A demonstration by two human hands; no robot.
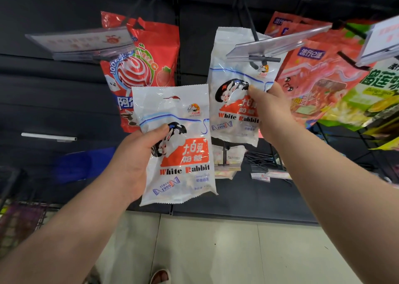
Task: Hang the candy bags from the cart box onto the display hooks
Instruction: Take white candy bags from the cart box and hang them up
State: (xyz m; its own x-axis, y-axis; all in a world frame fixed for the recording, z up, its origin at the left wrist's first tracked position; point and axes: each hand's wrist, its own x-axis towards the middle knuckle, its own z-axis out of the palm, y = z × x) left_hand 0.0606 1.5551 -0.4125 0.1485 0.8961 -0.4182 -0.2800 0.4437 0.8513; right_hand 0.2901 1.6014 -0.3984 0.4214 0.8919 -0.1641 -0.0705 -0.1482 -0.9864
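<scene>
**Head view, single entry**

1. Left hand point(138, 154): grips the near White Rabbit bag point(177, 145), thumb on the front over the rabbit emblem and fingers curled behind its left edge. The bag is upright, below and left of the hooks and clear of them. Its hang slot near the top edge is free, so it is probably next in line.

2. Right hand point(269, 108): pinches the far White Rabbit bag point(235, 89) at its right edge, thumb in front and fingers hidden behind. The grip is low on the pack, which leaves the top free for the hook.

3. Display hook point(255, 35): a black rod projecting from the dark backboard point(64, 89). It crosses the far bag near its top edge, where the slot should be. Whether the bag is fully threaded cannot be told. A clear price strip point(267, 46) sits across the rod's front end and partly covers the bag.

4. Neighbouring stock: a red lollipop bag point(149, 67) hangs on the left. Pink-red bags point(319, 78) and a green durian bag point(367, 95) hang on the right, both blurred.

5. Below: pale floor point(216, 251) and a blurred wire frame point(19, 219) at lower left, possibly the cart. No box can be made out.

6. Stage, as judged: one bag at the hook, one waiting.
</scene>
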